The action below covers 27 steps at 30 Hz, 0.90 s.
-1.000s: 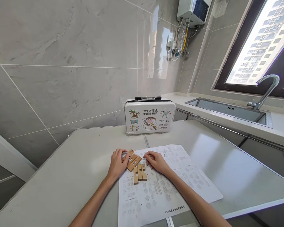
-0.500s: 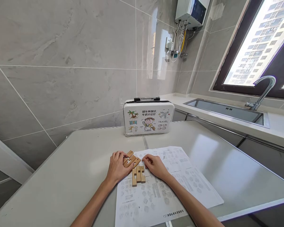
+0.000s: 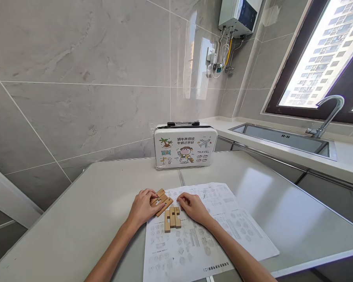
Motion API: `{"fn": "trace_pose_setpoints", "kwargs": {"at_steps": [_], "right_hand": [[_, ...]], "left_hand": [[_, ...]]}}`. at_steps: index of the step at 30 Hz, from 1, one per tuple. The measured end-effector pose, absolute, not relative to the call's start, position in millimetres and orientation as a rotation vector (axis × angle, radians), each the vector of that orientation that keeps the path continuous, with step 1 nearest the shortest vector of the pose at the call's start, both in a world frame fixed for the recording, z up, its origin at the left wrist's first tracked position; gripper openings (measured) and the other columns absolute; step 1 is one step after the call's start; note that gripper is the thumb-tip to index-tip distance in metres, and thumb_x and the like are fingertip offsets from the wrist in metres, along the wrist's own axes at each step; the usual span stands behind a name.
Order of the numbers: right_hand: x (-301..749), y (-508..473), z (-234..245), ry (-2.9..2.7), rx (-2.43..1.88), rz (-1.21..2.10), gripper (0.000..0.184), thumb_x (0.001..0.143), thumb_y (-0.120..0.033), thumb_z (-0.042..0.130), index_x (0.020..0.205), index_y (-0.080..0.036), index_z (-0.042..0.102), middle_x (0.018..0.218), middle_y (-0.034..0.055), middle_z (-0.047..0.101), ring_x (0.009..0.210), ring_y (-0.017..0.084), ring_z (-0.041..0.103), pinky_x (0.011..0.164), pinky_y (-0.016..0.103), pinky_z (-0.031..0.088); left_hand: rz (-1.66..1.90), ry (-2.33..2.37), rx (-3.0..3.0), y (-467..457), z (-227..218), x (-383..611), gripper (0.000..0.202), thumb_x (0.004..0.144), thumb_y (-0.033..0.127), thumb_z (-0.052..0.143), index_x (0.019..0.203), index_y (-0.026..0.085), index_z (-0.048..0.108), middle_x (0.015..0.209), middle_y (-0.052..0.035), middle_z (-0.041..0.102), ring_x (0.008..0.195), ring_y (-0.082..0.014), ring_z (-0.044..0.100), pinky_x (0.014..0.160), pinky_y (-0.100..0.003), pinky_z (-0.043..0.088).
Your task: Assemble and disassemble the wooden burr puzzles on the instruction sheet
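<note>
Notched wooden puzzle blocks (image 3: 164, 202) lie tilted side by side on the left edge of the printed sheet (image 3: 194, 250). My left hand (image 3: 144, 206) is closed around their left side, thumb along the near edge and fingers over the far end, hiding part of them. Just below, several more notched wooden blocks (image 3: 172, 219) stand lined up against each other, untouched. My right hand (image 3: 192, 205) rests on the sheet to the right of both groups. Its fingers are curled in, with nothing visible in them.
A white carry case (image 3: 185, 147) with cartoon prints and a black handle stands upright at the table's back, near the tiled wall. To the right runs a counter with a sink (image 3: 282, 138) and faucet (image 3: 326, 115). The table's (image 3: 76, 219) left edge slants away.
My left hand has shifted slightly left with its wooden blocks, and the nearest of these has turned and slid down-left against the others. My right hand has stayed in place.
</note>
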State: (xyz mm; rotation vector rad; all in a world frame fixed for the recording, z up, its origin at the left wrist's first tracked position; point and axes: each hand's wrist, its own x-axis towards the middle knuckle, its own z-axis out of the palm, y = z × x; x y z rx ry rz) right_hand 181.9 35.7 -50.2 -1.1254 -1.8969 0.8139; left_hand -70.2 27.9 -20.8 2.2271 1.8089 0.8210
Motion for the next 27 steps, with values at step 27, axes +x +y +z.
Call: {"fn": "trace_pose_setpoints", "kwargs": {"at_steps": [27], "right_hand": [[181.7, 34.7, -45.2, -1.924, -1.136, 0.791, 0.022, 0.097, -0.029, 0.053, 0.084, -0.022, 0.068, 0.064, -0.0011, 0.068, 0.059, 0.016, 0.060, 0.062, 0.025, 0.042]], "left_hand": [[0.599, 1.955, 2.252, 18.1, 3.4, -73.1, 0.045, 0.074, 0.065, 0.072, 0.090, 0.023, 0.072, 0.106, -0.0067, 0.075, 0.107, -0.0308, 0.064, 0.091, -0.041, 0.046]]}}
